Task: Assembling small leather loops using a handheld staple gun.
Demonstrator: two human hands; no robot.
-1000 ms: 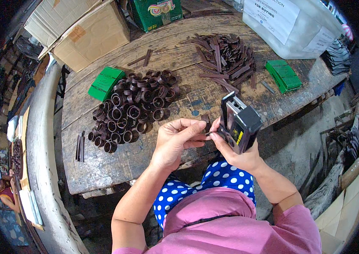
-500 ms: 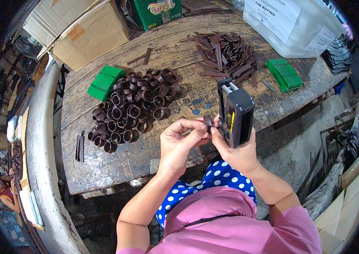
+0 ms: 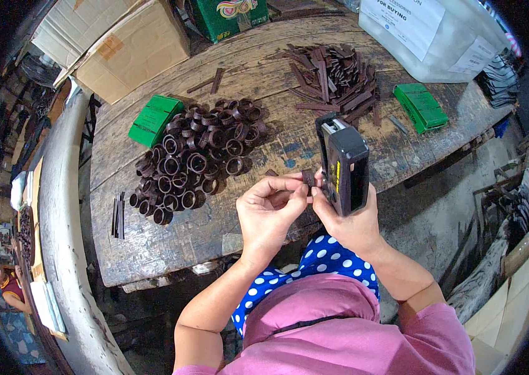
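My left hand (image 3: 274,209) pinches a small dark brown strip (image 3: 307,179) that seems curled into a ring; its far side is partly hidden by fingers. My right hand (image 3: 353,215) is wrapped round a black stapler (image 3: 347,164) with yellow lettering, held upright, its metal end pointing up. The right thumb and fingertips meet the brown piece beside the stapler. To the left lies a heap of dark brown rings (image 3: 199,159). Beyond the stapler is a pile of flat brown strips (image 3: 336,78).
One green box (image 3: 155,120) stands beside the rings and another green box (image 3: 420,107) at the right, near a grey staple strip (image 3: 397,125). Cardboard boxes (image 3: 133,50) and a translucent bin (image 3: 427,40) line the far side of the wooden table (image 3: 171,256). Another person (image 3: 11,290) is at far left.
The stapler has tilted and shifted slightly left. My left fingers have moved a little on the brown piece, which stays pinched between the hands.
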